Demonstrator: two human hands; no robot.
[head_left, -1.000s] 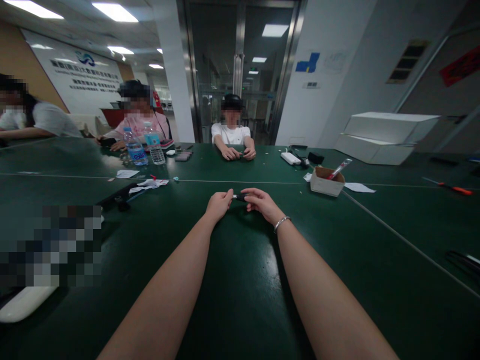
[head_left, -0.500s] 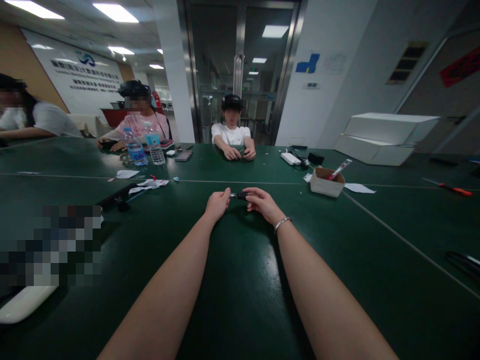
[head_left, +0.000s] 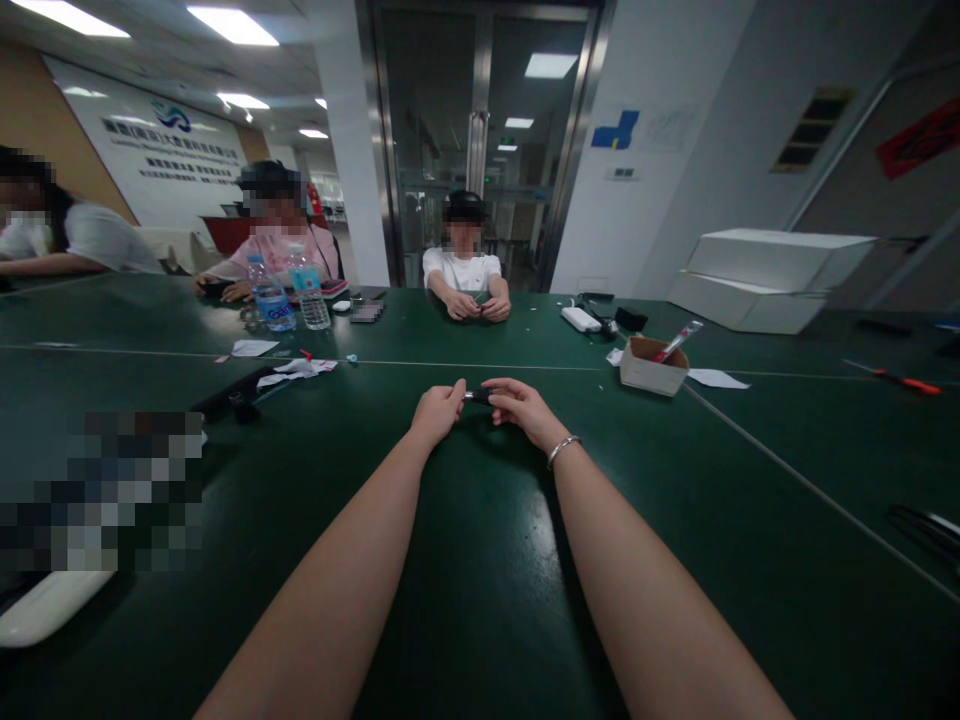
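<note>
Between my two hands, above the green table (head_left: 480, 560), is a small slim object (head_left: 478, 397) with a silver part on the left and a black part on the right. My left hand (head_left: 439, 412) is closed on its silver end, thumb on top. The fingers of my right hand (head_left: 523, 408) pinch the black end, and a silver bracelet (head_left: 563, 452) sits on that wrist. The object lies roughly level; what it is, I cannot make out.
A small open box (head_left: 652, 375) with a wrapped item stands right of my hands. Two bottles (head_left: 306, 290) stand back left. White boxes (head_left: 757, 300) and an orange-handled screwdriver (head_left: 907, 381) are at the right. A person (head_left: 463, 268) sits opposite; others sit left.
The silver part between my hands shows less than before, and my right fingers have shifted slightly left along the black part. My left hand has barely moved.
</note>
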